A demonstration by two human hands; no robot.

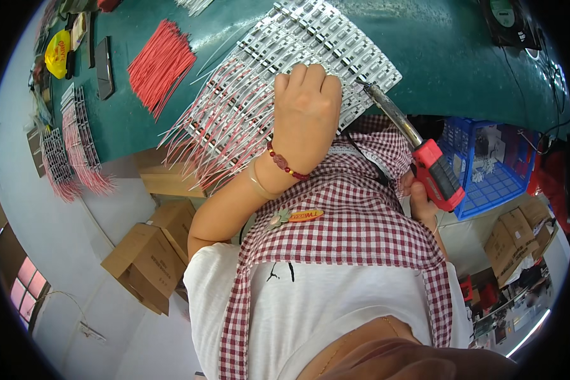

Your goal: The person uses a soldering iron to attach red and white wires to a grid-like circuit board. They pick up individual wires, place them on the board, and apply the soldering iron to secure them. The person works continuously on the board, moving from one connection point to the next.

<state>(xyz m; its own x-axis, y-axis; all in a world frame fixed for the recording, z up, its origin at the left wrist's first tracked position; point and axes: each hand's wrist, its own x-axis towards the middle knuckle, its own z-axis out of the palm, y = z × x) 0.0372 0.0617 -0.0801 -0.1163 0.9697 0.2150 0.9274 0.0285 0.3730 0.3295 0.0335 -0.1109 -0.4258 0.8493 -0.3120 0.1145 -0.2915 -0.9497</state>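
My left hand (307, 107) rests over a grid of small metal-and-white parts (354, 44), fingers curled down; whatever they pinch is hidden beneath the knuckles. Many thin red and white wires (215, 120) fan out from the left side of the grid. At the right, my right hand (420, 201) is closed around a red and black soldering gun (434, 171), with its fingers partly hidden by the handle. The gun's long metal barrel points up and left, its dark tip over the right part of the grid, close to my left hand.
A bundle of red wires (163, 66) lies on the green table (437, 57), with a phone (104, 68) and yellow item (57, 54) further left. Wired strips (79, 136) overhang the left edge. A blue crate (487, 196) and cardboard boxes (147, 259) stand below. Cables (519, 82) run at the right.
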